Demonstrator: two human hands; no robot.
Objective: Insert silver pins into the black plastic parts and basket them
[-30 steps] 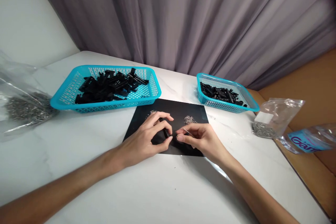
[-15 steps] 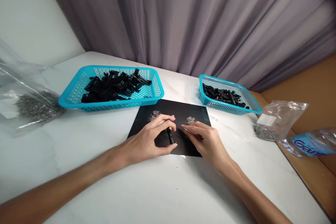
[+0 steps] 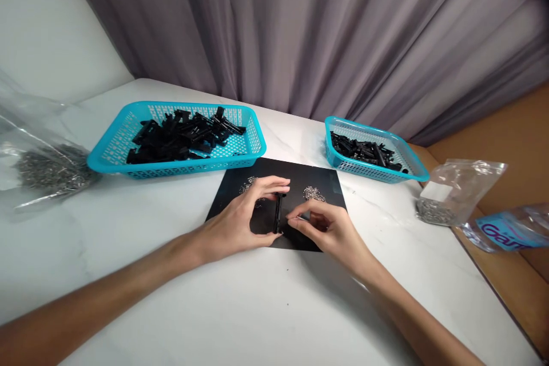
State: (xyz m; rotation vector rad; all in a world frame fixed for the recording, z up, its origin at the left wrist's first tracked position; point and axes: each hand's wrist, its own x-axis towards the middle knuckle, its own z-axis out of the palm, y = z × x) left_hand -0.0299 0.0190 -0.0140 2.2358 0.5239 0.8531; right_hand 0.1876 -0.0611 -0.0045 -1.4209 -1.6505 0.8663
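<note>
My left hand (image 3: 240, 214) holds a slim black part (image 3: 278, 216) by its ends between thumb and fingers, over the black sheet (image 3: 295, 172); my right hand (image 3: 332, 226), just beside it, pinches a thin pale sliver (image 3: 302, 218), perhaps a metal pin. Beyond lie two metal piles (image 3: 314, 193), then a larger blue basket (image 3: 180, 168) and a smaller blue basket (image 3: 373, 172), both holding black pieces (image 3: 180, 136).

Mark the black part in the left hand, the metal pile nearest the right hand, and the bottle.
Black part (image 3: 278, 215): head view, middle of its narrow body.
Metal pile (image 3: 313, 193): head view, middle of the heap.
Bottle (image 3: 506, 230): head view, its blue label.
</note>
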